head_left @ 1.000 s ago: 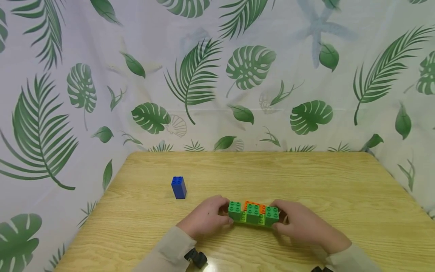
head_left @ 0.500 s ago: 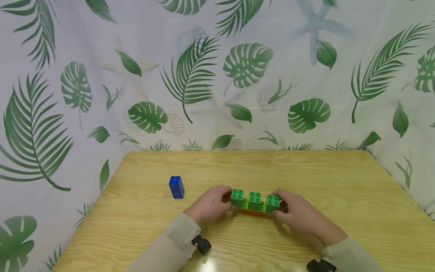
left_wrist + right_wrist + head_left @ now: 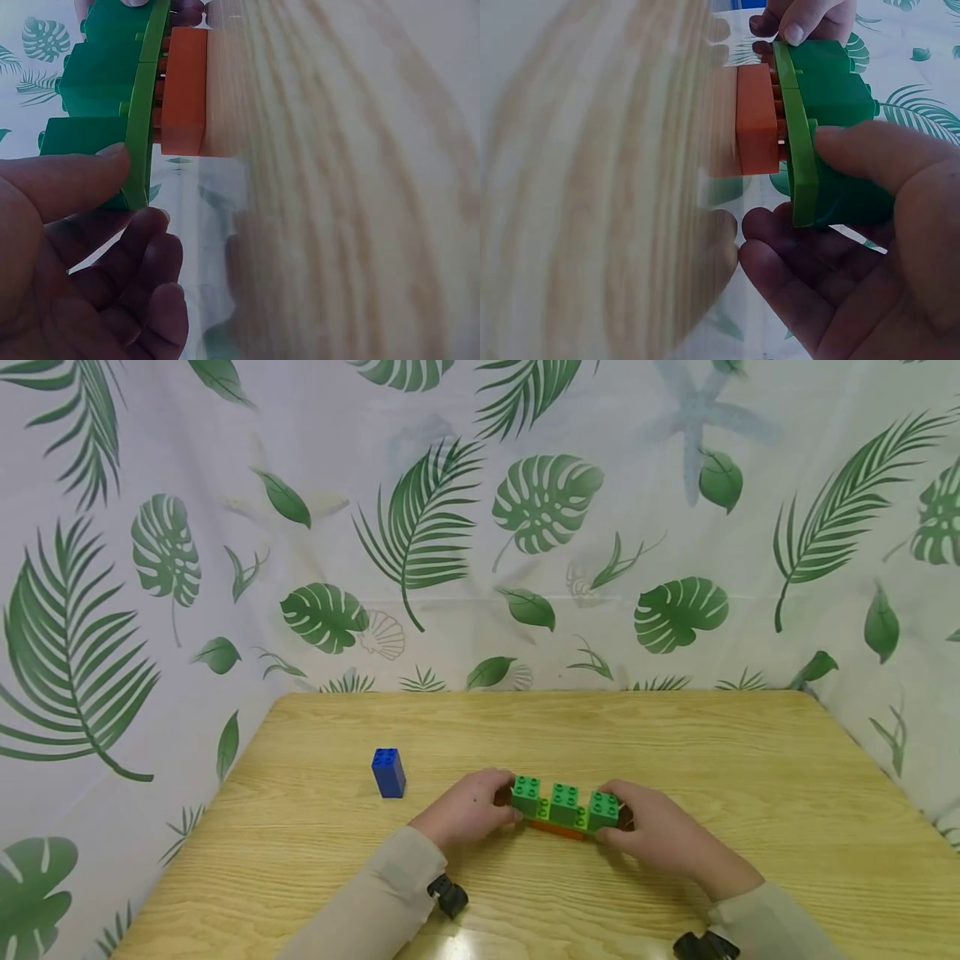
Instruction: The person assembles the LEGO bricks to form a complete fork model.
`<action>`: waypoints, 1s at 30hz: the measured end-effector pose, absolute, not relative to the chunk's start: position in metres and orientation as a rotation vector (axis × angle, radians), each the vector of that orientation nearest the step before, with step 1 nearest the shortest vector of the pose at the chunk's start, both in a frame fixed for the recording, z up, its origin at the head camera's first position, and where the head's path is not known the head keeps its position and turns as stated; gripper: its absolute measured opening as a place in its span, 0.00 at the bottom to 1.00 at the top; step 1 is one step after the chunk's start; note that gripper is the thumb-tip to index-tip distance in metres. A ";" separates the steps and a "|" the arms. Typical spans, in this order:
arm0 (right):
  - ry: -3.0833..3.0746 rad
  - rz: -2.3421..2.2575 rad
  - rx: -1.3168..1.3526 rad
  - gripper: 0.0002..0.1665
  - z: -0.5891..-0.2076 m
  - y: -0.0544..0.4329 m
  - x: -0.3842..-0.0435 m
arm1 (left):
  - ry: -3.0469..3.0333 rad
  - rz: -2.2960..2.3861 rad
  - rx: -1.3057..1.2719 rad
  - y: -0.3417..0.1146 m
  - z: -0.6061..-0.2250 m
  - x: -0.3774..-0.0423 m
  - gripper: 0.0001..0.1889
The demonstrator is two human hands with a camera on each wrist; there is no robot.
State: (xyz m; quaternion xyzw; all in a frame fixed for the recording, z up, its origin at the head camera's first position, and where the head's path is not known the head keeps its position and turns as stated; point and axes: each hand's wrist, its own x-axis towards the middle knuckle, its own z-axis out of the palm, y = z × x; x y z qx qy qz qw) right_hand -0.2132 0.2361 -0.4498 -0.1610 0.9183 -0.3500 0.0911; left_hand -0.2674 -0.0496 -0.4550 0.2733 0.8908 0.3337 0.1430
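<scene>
Three green toy building bricks stand in a row on a long lime-green plate. My left hand pinches the left end of this piece, thumb on the near side. At the other end my right hand pinches it the same way. Directly under the plate's middle sits an orange brick on the table. Both wrist views show the orange brick's studs in a narrow gap beneath the plate. From the head view, only the orange brick's near side shows.
A tall blue block with studs on top stands upright to the left of my left hand. The wooden table ends at the back against a leaf-print cloth.
Both hands have lifted the green piece and moved it away from me, from in front of the orange brick to above it. In the last half second it has barely shifted.
</scene>
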 end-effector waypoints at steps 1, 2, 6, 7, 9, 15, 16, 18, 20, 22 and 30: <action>2.726 -1.039 -0.486 0.25 -0.450 0.236 -0.213 | 2.565 0.963 0.795 -0.050 -0.455 -0.267 0.11; 2.725 -1.036 -0.488 0.24 -0.451 0.236 -0.214 | 2.561 0.960 0.805 -0.050 -0.454 -0.266 0.09; 2.722 -1.024 -0.498 0.21 -0.451 0.235 -0.215 | 2.555 0.944 0.825 -0.055 -0.452 -0.263 0.07; 2.718 -1.023 -0.499 0.20 -0.451 0.235 -0.216 | 2.555 0.942 0.828 -0.056 -0.451 -0.262 0.07; 2.705 -1.025 -0.503 0.20 -0.451 0.234 -0.218 | 2.550 0.946 0.826 -0.059 -0.452 -0.261 0.07; 2.699 -0.980 -0.582 0.22 -0.453 0.227 -0.223 | 2.551 0.979 0.812 -0.069 -0.456 -0.260 0.08; 2.702 -0.969 -0.596 0.22 -0.454 0.226 -0.223 | 2.549 0.987 0.806 -0.070 -0.457 -0.260 0.08; 2.703 -0.957 -0.605 0.22 -0.455 0.224 -0.223 | 2.541 1.002 0.794 -0.073 -0.459 -0.261 0.08; 2.717 -0.941 -0.598 0.21 -0.454 0.222 -0.223 | 2.527 1.021 0.790 -0.075 -0.460 -0.261 0.08; 2.734 -0.923 -0.586 0.20 -0.453 0.221 -0.221 | 2.520 1.027 0.795 -0.075 -0.460 -0.262 0.08; 2.753 -0.896 -0.582 0.18 -0.450 0.222 -0.218 | 2.509 0.995 0.789 -0.073 -0.457 -0.262 0.07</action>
